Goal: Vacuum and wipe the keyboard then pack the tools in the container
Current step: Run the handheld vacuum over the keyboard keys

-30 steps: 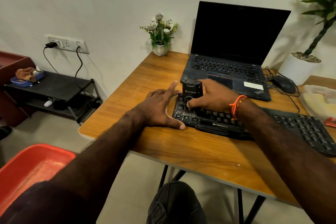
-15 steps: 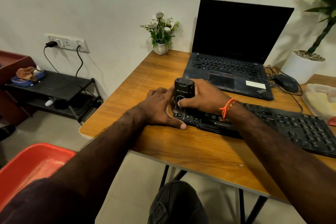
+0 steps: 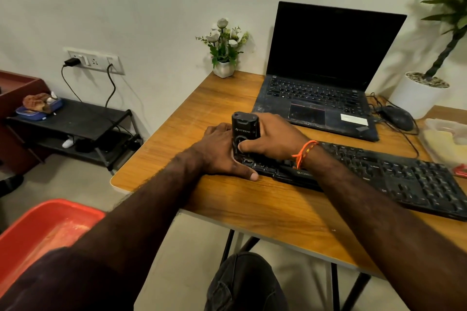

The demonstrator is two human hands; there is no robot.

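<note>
- Leftward since a second ago: small black handheld vacuum, gripped upright by right hand, reaches black desktop keyboard's left end.
- Left hand flat, steadying that end; vacuuming likely mid-pass.

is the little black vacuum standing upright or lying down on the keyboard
Upright. The vacuum stands on end on the left end of the keyboard, gripped by the right hand.

black handheld vacuum upright on left end of keyboard, nozzle hidden. keyboard black, flat along worktop front. clear container at right edge, contents unclear.
</note>
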